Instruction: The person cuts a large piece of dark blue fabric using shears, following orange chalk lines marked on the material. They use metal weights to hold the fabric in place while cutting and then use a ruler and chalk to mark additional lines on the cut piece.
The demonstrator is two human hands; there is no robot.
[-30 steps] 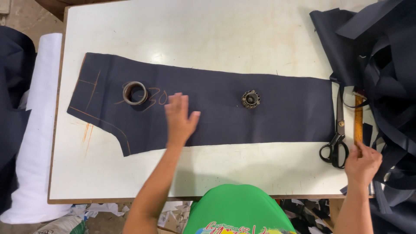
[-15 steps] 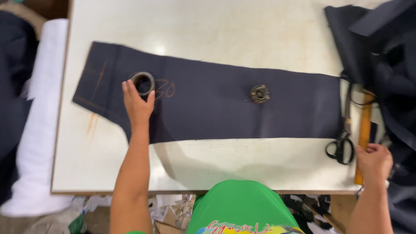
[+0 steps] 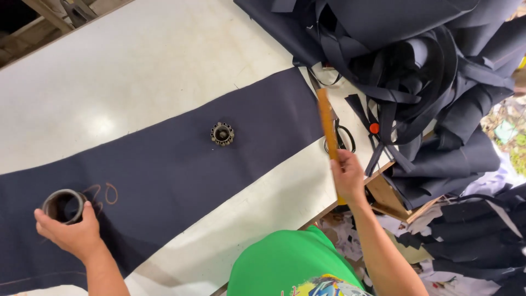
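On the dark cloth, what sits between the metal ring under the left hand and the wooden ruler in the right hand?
In the head view, a small toothed metal weight sits on the dark fabric panel between the metal ring and the wooden ruler; chalk marks lie beside the ring.

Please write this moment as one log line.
left hand: on metal ring | right hand: holds wooden ruler | dark fabric panel: flat on table

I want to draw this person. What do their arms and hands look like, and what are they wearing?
Both arms are bare up to the edge of the picture: no sleeves, gloves, watch or rings show. The left hand and right hand are bare too. The shirt is bright green with a colourful print.
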